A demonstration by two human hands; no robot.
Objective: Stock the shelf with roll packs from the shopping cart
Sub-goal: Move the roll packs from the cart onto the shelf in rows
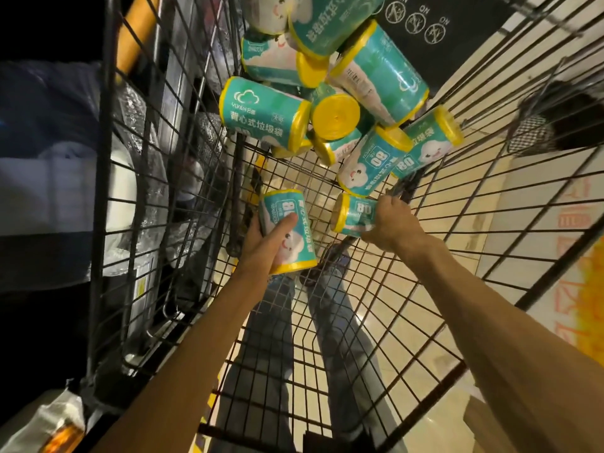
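Reaching into the shopping cart (376, 322), both hands are at the pick-up step in the head view. The left hand (264, 243) is wrapped around one roll pack (291, 230), lifted off the wire floor near the cart's left wall. The right hand (390, 220) curls its fingers over a second roll pack (351, 215) lying just before the remaining pile (343, 103) at the cart's far end. Judged next: lift both clear and carry them to the shelf, which is not visible.

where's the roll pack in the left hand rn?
Head view, centre-left: roll pack gripped by the left hand, inside the wire cart, below the pile.
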